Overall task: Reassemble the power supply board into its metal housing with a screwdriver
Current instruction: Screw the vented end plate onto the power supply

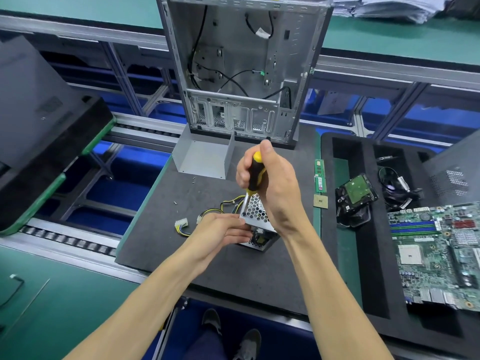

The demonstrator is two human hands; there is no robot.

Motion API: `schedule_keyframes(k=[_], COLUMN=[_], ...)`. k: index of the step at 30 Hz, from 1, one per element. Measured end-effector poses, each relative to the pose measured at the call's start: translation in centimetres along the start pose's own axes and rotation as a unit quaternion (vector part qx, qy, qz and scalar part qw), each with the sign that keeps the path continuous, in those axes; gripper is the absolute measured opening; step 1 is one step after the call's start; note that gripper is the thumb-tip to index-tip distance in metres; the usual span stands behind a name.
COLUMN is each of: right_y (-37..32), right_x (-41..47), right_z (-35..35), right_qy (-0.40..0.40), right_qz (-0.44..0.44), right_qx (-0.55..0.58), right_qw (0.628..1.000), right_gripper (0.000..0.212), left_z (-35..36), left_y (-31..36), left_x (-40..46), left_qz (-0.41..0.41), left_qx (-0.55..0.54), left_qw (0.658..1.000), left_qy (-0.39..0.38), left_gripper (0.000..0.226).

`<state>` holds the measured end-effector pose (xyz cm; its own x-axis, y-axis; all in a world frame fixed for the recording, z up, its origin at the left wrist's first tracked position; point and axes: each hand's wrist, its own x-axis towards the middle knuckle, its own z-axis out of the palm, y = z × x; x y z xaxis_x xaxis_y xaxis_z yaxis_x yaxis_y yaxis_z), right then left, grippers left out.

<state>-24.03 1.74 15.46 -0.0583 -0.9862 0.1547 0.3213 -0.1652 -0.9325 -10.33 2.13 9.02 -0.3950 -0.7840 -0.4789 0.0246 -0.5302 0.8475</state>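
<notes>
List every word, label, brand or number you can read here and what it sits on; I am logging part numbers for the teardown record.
No text can be read.
RAM stick: white sticker, print too small.
Hard drive: markings blurred.
Motherboard: silkscreen and chip marks too small.
Cable tag inside the computer case: white, no legible print.
Screwdriver and power supply housing: no lettering visible.
</notes>
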Motion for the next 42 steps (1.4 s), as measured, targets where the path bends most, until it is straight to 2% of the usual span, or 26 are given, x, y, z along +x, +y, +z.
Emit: schedule_keyframes(k=[3, 7, 9, 12, 15, 17, 21, 27, 31, 33, 36, 39, 42], right_y=[-0.4, -0.3, -0.2, -0.2, -0.4, -0.5, -0.6, -0.1, -0.4, -0.5, -0.6, -0.8, -0.7], right_x=[0.1, -0.3, -0.4, -0.2, 0.2, 0.6, 1.4, 1.5, 1.0, 0.7, -0.1, -0.3, -0.2], right_z=[0.0, -0.1, -0.1, 0.0, -0.2, -0.3, -0.3, 0.2, -0.2, -0.2, 0.0, 0.2, 0.2], right_qy=[-0.013, -0.019, 0.008, 0.016, 0.001, -0.022, -0.036, -0.026, -0.072, -0.067, -0.061, -0.061, -0.055], right_qz=[0.011, -0.010, -0.014, -0.005, 0.018, 0.015, 0.033, 0.013, 0.024, 0.024, -0.007, -0.022, 0.002], right_qx=[0.040, 0.044, 0.020, 0.018, 0.029, 0.041, 0.056, 0.028, 0.038, 0.005, -0.037, -0.071, -0.066], right_qw=[0.999, 0.999, 1.000, 1.000, 0.999, 0.999, 0.997, 0.999, 0.996, 0.997, 0.997, 0.995, 0.996], right_gripper=[0.050, 0.031, 0.033, 0.034, 0.049, 0.051, 0.035, 0.031, 0.046, 0.038, 0.016, 0.021, 0.027], left_z=[0.0, 0.2, 0.3, 0.2, 0.1, 0.2, 0.3, 0.2, 0.2, 0.2, 0.0, 0.0, 0.0], left_y=[0.0, 0.0, 0.0, -0.2, -0.3, -0.3, -0.3, -0.4, -0.3, -0.2, -0.2, -0.2, 0.0], left_x=[0.0, 0.0, 0.0, 0.0, 0.0, 0.1, 0.1, 0.1, 0.0, -0.1, -0.1, -0.1, -0.2], left_qz=[0.000, 0.003, 0.005, 0.008, 0.008, 0.005, -0.002, 0.002, 0.004, 0.004, 0.002, 0.006, 0.005], left_qx=[0.003, -0.004, -0.001, -0.008, -0.010, -0.008, -0.001, 0.000, 0.006, 0.010, 0.002, 0.007, 0.002], left_qw=[1.000, 1.000, 1.000, 1.000, 1.000, 1.000, 1.000, 1.000, 1.000, 1.000, 1.000, 1.000, 1.000], left_qy=[0.004, 0.001, 0.002, 0.009, 0.007, 0.009, 0.017, 0.030, 0.020, 0.014, 0.016, 0.012, 0.006], left_gripper=[0.016, 0.036, 0.043, 0.036, 0.022, 0.021, 0.019, 0.017, 0.037, 0.040, 0.025, 0.018, 0.027])
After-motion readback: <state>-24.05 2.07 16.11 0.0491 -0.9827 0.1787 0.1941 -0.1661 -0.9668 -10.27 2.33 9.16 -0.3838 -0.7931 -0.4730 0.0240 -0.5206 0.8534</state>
